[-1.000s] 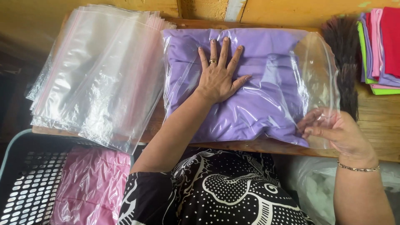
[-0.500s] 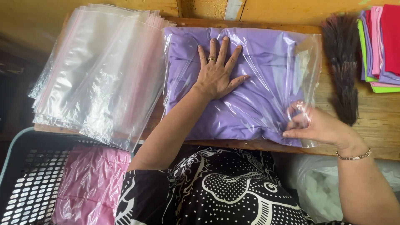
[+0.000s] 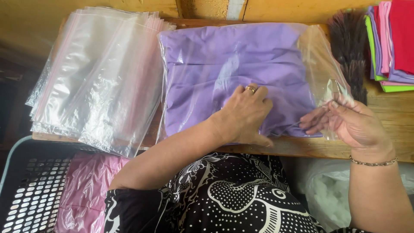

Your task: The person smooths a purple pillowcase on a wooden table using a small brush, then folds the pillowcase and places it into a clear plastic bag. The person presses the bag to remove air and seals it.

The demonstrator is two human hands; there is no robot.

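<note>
A folded purple cloth (image 3: 241, 60) lies inside a clear plastic bag (image 3: 317, 64) on the wooden table (image 3: 396, 112). My left hand (image 3: 246, 114), wearing a ring, presses down on the near edge of the bagged cloth with fingers curled. My right hand (image 3: 351, 123), with a bracelet at the wrist, pinches the open right end of the bag at its near corner.
A stack of clear plastic bags (image 3: 95, 73) lies to the left on the table. Folded coloured cloths (image 3: 392, 43) sit at the far right, with a dark brush (image 3: 349, 47) beside them. A black basket (image 3: 30, 190) at the lower left holds a pink bagged cloth (image 3: 86, 194).
My left hand slid from the middle of the bagged cloth to its near edge and curled. My right hand shifted along the bag's open end and took hold of it.
</note>
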